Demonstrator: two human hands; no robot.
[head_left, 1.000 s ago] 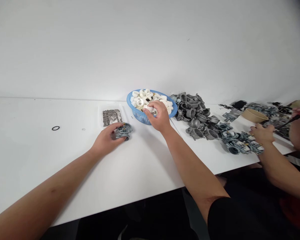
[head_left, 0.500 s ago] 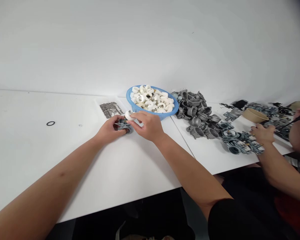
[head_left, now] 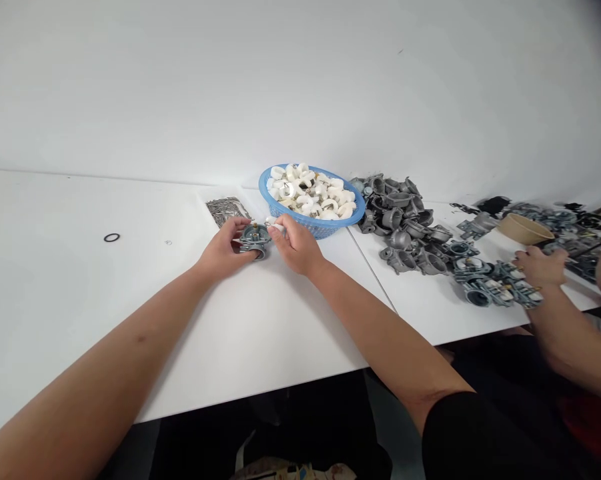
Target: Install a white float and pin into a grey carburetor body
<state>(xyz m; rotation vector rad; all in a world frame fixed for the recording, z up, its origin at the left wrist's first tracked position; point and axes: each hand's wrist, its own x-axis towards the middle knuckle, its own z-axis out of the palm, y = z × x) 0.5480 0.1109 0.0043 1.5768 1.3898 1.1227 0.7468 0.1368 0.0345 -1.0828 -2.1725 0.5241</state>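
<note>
My left hand (head_left: 224, 251) grips a grey metal carburetor body (head_left: 255, 240) on the white table, its open bowl side with small brass parts facing up. Just to its right, my right hand (head_left: 300, 248) pinches a white carburetor float (head_left: 276, 225), partly hidden by the fingers. Behind the hands stands a blue plastic basket (head_left: 307, 225) heaped with white floats (head_left: 325, 193). Beyond my left hand lies a shallow tray holding many thin metal pins (head_left: 227, 210).
Grey metal float bowls (head_left: 397, 220) are piled right of the basket. Several carburetor bodies (head_left: 495, 283) stand farther right by a co-worker's hand (head_left: 543, 267) and a tan bowl (head_left: 523, 229). A black rubber ring (head_left: 111, 237) lies at left. A white wall borders the table's back.
My right hand has drawn the float from above the carburetor body to its right side, uncovering the body's top. The whole view has shifted slightly.
</note>
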